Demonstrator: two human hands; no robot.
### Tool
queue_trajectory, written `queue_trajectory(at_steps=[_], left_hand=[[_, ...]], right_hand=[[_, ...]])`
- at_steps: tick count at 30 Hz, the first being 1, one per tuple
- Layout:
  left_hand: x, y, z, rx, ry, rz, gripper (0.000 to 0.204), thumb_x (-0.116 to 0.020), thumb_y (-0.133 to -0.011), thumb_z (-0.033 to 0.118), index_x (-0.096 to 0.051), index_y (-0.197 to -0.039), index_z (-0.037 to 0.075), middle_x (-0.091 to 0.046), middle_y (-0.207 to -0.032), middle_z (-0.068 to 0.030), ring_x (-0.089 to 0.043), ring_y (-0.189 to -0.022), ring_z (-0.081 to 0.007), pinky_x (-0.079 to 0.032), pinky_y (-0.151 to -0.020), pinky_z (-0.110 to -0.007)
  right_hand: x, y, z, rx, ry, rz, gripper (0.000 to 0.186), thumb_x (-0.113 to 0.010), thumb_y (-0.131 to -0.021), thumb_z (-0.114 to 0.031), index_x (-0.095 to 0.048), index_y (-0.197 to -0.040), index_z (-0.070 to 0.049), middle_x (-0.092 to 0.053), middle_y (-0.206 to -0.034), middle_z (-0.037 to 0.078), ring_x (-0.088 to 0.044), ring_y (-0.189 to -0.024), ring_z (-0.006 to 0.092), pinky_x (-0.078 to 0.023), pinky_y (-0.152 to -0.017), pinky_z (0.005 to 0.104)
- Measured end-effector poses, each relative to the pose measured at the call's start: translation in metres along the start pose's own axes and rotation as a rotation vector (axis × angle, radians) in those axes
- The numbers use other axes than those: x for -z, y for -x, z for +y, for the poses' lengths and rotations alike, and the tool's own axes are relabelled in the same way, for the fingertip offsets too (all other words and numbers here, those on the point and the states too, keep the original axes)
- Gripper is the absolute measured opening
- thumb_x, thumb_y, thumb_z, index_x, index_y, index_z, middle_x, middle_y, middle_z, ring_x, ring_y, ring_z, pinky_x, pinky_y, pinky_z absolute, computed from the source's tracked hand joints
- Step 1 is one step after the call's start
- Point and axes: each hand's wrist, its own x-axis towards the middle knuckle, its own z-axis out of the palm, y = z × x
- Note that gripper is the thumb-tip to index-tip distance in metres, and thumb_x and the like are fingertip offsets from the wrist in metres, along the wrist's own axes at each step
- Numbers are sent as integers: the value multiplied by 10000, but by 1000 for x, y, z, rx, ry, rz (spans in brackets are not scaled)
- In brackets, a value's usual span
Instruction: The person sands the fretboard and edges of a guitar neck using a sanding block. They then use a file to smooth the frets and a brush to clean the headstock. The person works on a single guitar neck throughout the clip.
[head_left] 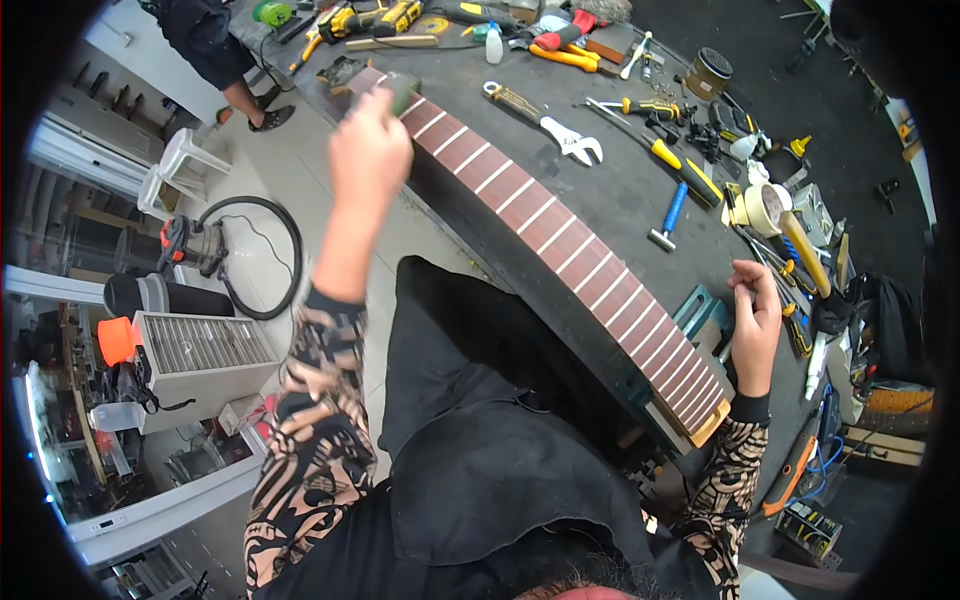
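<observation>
A long guitar neck (535,220) with a reddish-brown fretboard and pale frets runs diagonally along the bench edge. My left hand (370,150), slightly blurred, is at its far upper end, its fingers closed on a small green object (403,95) that is partly hidden. The neck's lower end rests by a dark green vise (703,320). My right hand (755,325) is just right of that vise, fingers curled with nothing visible in them. An adjustable wrench (570,137) and a blue-handled tool (672,208) lie beside the neck.
Pliers (565,57), yellow drills (385,22), screwdrivers (650,108), tape (760,208) and a hammer (800,250) crowd the dark bench (470,150). Another person's legs (245,100) stand at upper left. A white stool (185,150) and a vacuum (195,250) are on the floor.
</observation>
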Motion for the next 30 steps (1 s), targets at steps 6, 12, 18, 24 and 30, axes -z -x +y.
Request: queue_trajectory(at_steps=[6, 12, 18, 24, 30], left_hand=[[5, 32, -4, -236, 171, 72, 448, -597, -997, 44, -779, -1404, -1, -756, -1486, -250, -708, -1420, -418, -548, -1254, -504], [-6, 31, 1, -319, -34, 93, 479, -605, -982, 58, -727, -1436, -33, -740, -1503, -286, -717, -1405, -437, -561, -1228, -520], [-4, -28, -45, -270, -73, 90, 416, -587, -984, 61, -797, -1342, 28, -802, -1369, -232, -769, -1229, -459, -620, -1100, -549], [4, 9, -16, -394, 157, -16, 531, -603, -905, 21, -806, -1394, 46, -799, -1435, -192, -757, -1348, -396, -569, -1226, -522], [12, -2, -23, -534, 217, -113, 555, -629, -891, 35, -818, -1410, 82, -803, -1462, -142, -736, -1418, -322, -545, -1273, -471]], right_hand=[[-2, -1, 4, 12, -17, 4, 256, -573, -1095, 66, -705, -1311, 32, -703, -1117, 75, -695, -1080, 170, -545, -1009, 326], [-1, -1, 4, 3, 17, 8, 249, -576, -1092, 63, -707, -1301, 26, -716, -1123, 87, -707, -1078, 175, -547, -1006, 329], [-3, -2, 2, 0, -4, 16, 245, -578, -1083, 68, -710, -1285, 23, -721, -1095, 91, -713, -1076, 186, -550, -1001, 338], [-2, -2, 0, 28, 59, 19, 240, -595, -1086, 47, -718, -1288, 4, -735, -1085, 98, -702, -1067, 214, -538, -1004, 364], [1, -2, -3, 31, 53, 15, 238, -597, -1089, 43, -721, -1287, -1, -740, -1079, 94, -700, -1064, 212, -537, -1001, 366]])
